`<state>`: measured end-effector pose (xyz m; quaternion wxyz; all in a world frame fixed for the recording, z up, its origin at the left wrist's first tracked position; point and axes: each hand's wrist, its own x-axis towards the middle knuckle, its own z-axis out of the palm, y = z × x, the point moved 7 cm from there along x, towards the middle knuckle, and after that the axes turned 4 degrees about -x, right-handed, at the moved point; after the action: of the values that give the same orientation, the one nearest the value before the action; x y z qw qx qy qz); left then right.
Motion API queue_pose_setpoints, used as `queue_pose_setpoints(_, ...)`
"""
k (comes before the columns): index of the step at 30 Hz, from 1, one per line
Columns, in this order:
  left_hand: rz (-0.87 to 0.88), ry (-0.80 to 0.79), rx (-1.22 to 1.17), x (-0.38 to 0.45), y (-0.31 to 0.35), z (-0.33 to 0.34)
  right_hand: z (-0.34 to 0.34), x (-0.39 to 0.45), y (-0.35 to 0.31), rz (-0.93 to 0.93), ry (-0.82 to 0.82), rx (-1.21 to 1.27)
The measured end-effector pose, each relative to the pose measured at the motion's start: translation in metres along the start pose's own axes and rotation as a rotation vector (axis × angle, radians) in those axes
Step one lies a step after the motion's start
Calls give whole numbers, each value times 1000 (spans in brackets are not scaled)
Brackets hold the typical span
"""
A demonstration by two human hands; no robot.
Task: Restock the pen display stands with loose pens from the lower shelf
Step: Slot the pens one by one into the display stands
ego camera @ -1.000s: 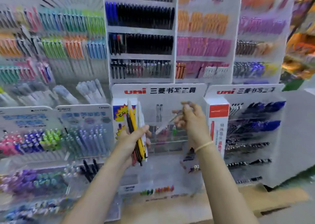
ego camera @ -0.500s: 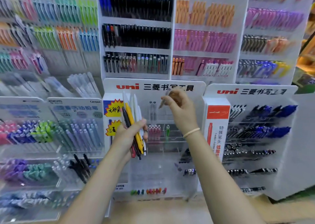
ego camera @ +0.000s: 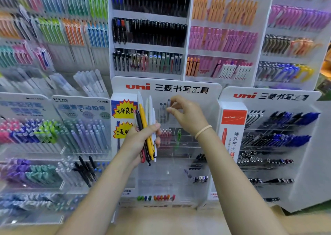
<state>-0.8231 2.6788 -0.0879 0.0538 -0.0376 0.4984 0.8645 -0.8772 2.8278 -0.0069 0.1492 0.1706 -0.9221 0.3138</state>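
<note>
Head view: left hand [ego camera: 143, 138] grips a bundle of loose pens [ego camera: 146, 129] (yellow, black, red and white barrels), held upright before the clear uni display stand [ego camera: 166, 89]. Right hand [ego camera: 188, 115], with a band at the wrist, has its fingertips [ego camera: 169, 109] curled together beside three pens [ego camera: 164, 112] standing in the stand's top row; whether they pinch one cannot be told. Farther back, wall racks [ego camera: 148, 30] hold rows of pens.

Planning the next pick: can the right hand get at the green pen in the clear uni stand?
Probably yes. The right hand hovers just above the green pen, nothing lies between them, and the left hand keeps its bundle of pens off to the side.
</note>
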Motion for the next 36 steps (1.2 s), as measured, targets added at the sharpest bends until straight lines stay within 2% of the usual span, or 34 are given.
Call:
queue_pose_setpoints(5,-14,-16,9,-3,0,5,-2,1,-3,-48,15,-9)
queue_pose_setpoints(9,-32,-32,-14,-9,2,8,-4,3,-2,-40,-34,37)
queue_pose_setpoints(16,-63,-57,-41,-12,2,13,-1,11,-6,-89,-124,-122)
queue_pose_setpoints(20,-60,-67,-47,-14,3,12,-3,11,1,-31,-166,-16)
queue_pose_setpoints(25,-60,-46,-49,-17,5,8,-8,10,0,13,-94,218)
queue_pose_setpoints(33,-93,-36,-48,-22,3,11,-5,7,3,28,-117,116)
queue_pose_setpoints(34,-100,-42,-46,-24,3,12,-8,5,3,26,-87,94)
queue_pose_setpoints(36,-105,-52,-31,-28,4,14,-20,-3,0,3,79,81)
